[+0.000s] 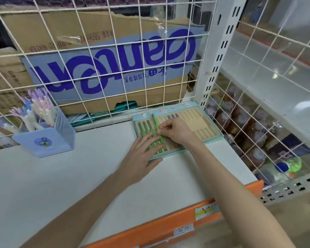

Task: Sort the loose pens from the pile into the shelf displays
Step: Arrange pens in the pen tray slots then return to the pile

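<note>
The slotted tray (207, 130) on the shelf (79, 176) holds green pens (145, 130) in its left slots. The right hand (175, 131) pinches one green pen (155, 122); the left hand (141, 154) lies flat, fingers straight, on the pens. A blue box (61, 138) holds pastel pens (41, 108).

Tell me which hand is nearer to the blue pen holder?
Left. The left hand lies on the tray's left side, closer to the holder; the right hand is farther right.
</note>
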